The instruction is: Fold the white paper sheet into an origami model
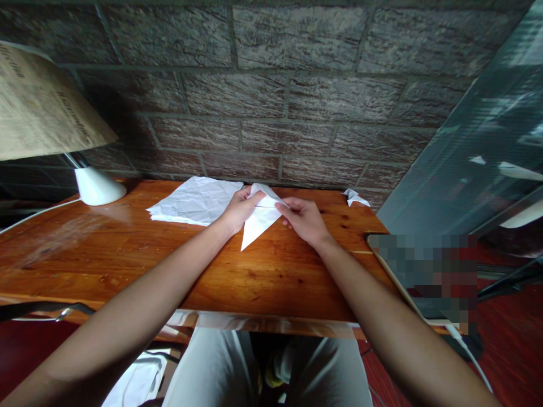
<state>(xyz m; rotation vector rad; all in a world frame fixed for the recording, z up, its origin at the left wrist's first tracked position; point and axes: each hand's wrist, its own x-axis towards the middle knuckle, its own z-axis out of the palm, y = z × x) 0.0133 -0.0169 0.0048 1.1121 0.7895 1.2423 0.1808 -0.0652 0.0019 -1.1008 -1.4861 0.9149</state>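
Note:
A sheet of white paper (261,225), partly folded, is held a little above the wooden table between my two hands. One pointed corner of it hangs down toward me. My left hand (241,210) is closed on its left side, the thumb lying over the upper folded part. On the right edge, my right hand (303,217) pinches the paper between thumb and fingers. A stack of creased white sheets (195,200) lies just left of my left hand. Farther right, near the wall, rests a small folded paper piece (355,197).
The wooden table (169,271) runs along a brick wall (271,102). At the left stands a lamp with a white base (98,186) and a printed shade (46,107). A flat device with a blurred surface (424,277) is at the right edge, with a cable (469,353).

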